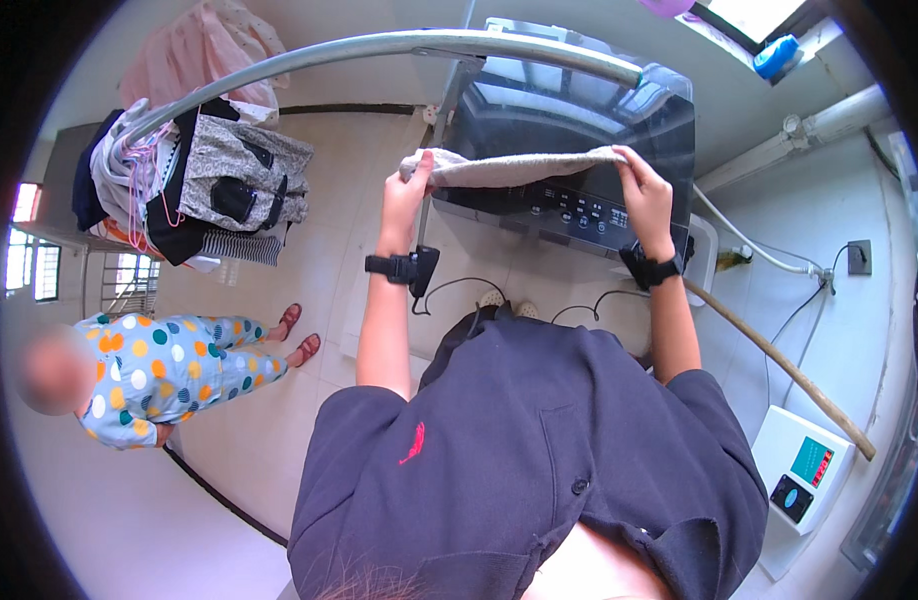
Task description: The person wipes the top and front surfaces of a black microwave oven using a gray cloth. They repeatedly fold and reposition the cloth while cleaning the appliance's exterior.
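A grey-beige piece of cloth point(526, 169) is stretched sideways between my two hands, its near edge sagging slightly. My left hand point(408, 193) pinches one bunched end, thumb on top. At the other end, my right hand point(643, 193) grips the corner between thumb and fingers. Below the cloth stands a top-loading washing machine point(496, 112) with a dark, glossy lid that looks closed. Its control panel point(579, 214) with printed symbols lies partly under the cloth. Each of my wrists wears a black strap with a small device and a cable.
A metal rail point(339, 64) arcs overhead, with clothes on hangers point(241, 172) at left. Another person point(166, 367) in dotted clothing stands at left. To the right are a wooden stick point(774, 352), a hose point(751, 236), a pipe point(804, 139) and a white wall box point(778, 442).
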`<state>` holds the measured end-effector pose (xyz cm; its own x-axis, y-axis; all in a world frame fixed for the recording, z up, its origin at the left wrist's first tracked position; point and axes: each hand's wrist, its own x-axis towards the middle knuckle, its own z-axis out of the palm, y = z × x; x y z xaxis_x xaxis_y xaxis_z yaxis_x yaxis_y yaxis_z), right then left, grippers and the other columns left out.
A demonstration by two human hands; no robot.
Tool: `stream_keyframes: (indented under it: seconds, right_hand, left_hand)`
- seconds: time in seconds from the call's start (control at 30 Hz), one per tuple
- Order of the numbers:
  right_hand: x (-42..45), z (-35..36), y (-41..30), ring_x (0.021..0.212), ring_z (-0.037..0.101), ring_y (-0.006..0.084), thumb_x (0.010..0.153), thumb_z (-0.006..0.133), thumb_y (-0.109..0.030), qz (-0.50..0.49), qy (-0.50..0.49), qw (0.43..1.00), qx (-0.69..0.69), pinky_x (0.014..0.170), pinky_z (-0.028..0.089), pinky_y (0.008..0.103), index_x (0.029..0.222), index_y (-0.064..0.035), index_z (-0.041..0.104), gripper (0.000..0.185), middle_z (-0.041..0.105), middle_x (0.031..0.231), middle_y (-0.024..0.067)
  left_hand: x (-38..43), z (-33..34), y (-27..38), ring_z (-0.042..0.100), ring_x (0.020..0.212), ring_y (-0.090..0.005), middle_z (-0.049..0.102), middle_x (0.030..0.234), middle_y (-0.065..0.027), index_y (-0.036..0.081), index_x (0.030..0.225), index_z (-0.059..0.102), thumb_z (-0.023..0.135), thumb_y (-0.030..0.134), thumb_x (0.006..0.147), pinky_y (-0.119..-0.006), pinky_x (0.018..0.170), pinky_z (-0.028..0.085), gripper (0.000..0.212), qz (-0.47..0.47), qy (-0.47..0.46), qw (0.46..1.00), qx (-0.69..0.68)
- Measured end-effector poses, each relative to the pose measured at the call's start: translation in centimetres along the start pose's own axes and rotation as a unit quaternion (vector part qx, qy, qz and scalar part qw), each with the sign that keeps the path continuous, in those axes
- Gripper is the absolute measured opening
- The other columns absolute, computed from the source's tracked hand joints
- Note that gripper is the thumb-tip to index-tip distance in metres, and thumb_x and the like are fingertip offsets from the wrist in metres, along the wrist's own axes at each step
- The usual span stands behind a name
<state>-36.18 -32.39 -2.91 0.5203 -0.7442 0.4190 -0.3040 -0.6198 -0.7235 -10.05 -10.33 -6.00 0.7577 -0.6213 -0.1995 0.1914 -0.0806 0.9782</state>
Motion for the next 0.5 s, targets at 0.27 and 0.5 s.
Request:
stream_keyframes:
  seconds: [0.27,0.5]
  right_hand:
    - [1.4,-2.6,1.2,0.092,0.068,0.019,0.088,0.057,-0.002,-0.038,0.043,0.998,0.037,0.08,0.05,0.0273,0.118,-0.01,0.065,0.032,0.068,0.107,0.017]
    - [-7.5,-1.4,8.5,0.108,0.063,0.0304,0.083,0.058,-0.003,0.009,-0.048,0.997,-0.062,0.093,0.048,0.0342,0.11,-0.0069,0.069,0.03,0.064,0.115,0.0184]
  left_hand:
    - [1.0,2.0,1.3,0.063,0.093,-0.0147,0.065,0.105,-0.0069,-0.002,0.113,0.062,0.064,0.025,0.093,-0.029,0.087,0.05,0.034,0.128,-0.043,0.981,-0.141]
    - [0.3,0.6,-7.2,0.061,0.086,-0.0091,0.067,0.1,-0.0033,-0.003,0.113,0.064,0.068,0.02,0.088,-0.024,0.076,0.049,0.034,-0.041,-0.042,0.997,0.046]
